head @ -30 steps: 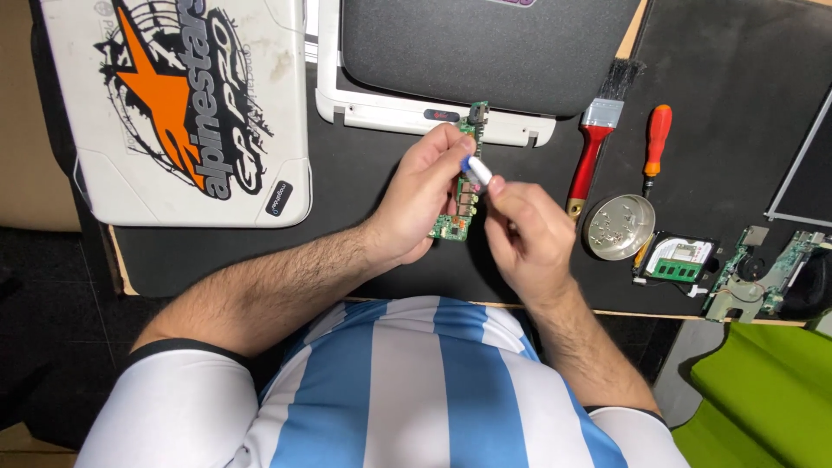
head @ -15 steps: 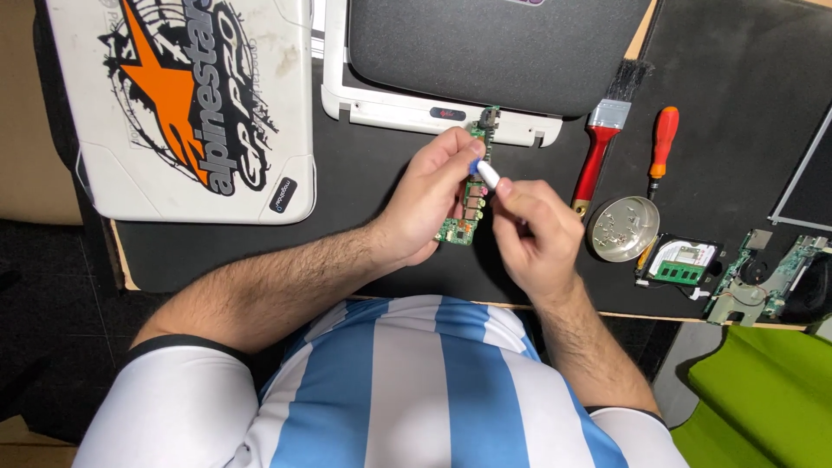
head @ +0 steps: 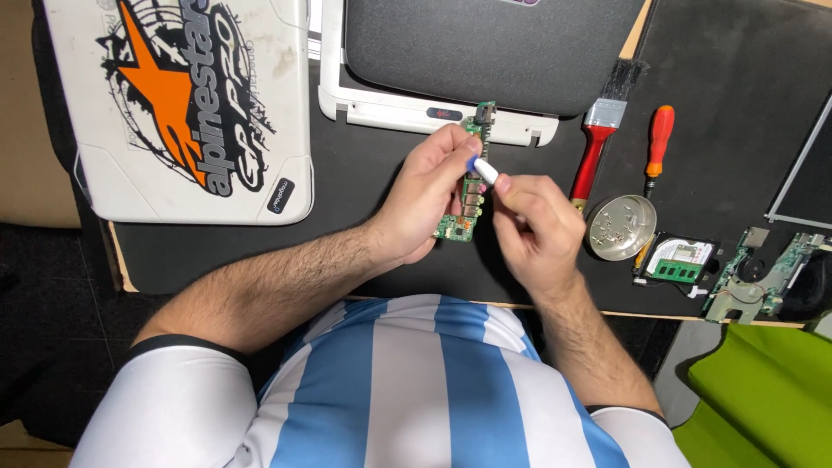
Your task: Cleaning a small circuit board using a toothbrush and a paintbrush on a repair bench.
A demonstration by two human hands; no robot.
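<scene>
Laptop lid (head: pixel 186 108) lies left, circuit board (head: pixel 468 173) centre, brush (head: pixel 600 130) and screwdriver (head: pixel 656 147) right

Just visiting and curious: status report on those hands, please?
Left hand grips narrow green circuit board. Right hand holds small white blue-tipped tool against it. Brush, screwdriver, metal dish lie alongside, clear.

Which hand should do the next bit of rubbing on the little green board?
Probably the right hand. It pinches the small white tool, whose tip sits against the board. The left hand is wrapped around the board, holding it.
</scene>
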